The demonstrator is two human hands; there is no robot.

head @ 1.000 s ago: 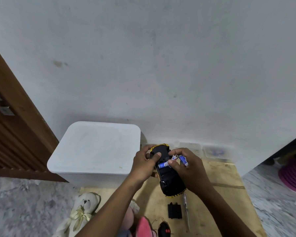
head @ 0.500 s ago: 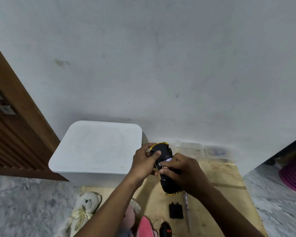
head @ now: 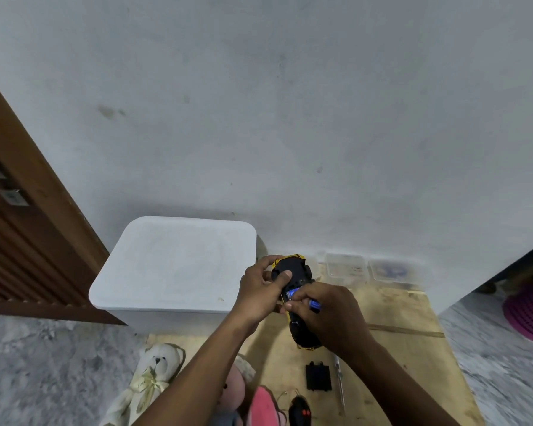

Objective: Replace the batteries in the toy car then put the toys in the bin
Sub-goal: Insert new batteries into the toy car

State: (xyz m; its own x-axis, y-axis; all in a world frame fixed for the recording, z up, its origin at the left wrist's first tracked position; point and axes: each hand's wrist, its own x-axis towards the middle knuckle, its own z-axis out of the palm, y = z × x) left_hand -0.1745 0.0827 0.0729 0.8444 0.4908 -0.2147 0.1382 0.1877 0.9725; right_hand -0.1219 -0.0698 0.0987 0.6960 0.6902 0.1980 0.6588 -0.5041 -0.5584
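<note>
Item: toy car (head: 293, 273), black underside up with yellow trim, held off the floor in front of me, near the bin's right side. My left hand (head: 260, 292) gripped its front end, thumb pressed on the chassis. My right hand (head: 326, 315) worked at the open battery bay; my fingers (head: 293, 306) pinched one blue battery (head: 315, 304), and another blue battery (head: 292, 293) lay in or at the bay. Whether it was fully seated I could not tell.

Progress, as judged: bay open, cells going in; roughly the middle of the battery step. Left to do: seat the cells, refit the black cover (head: 318, 376), fasten it with the screwdriver (head: 340, 384), then bin the toys.

Bin (head: 176, 265): white, lid on, against the wall; nothing visibly put in.

Toys waiting on the floor: cream teddy bear (head: 153, 373), pink plush (head: 259, 407), black remote control (head: 299, 412).

Surface: wooden board (head: 397, 342) laid on grey speckled floor (head: 43, 364). Two clear plastic containers (head: 346, 265) stood by the wall.

Room: pale blotched wall (head: 290, 118), brown wooden door (head: 22, 241) at left, magenta basket (head: 530, 312) at right.
</note>
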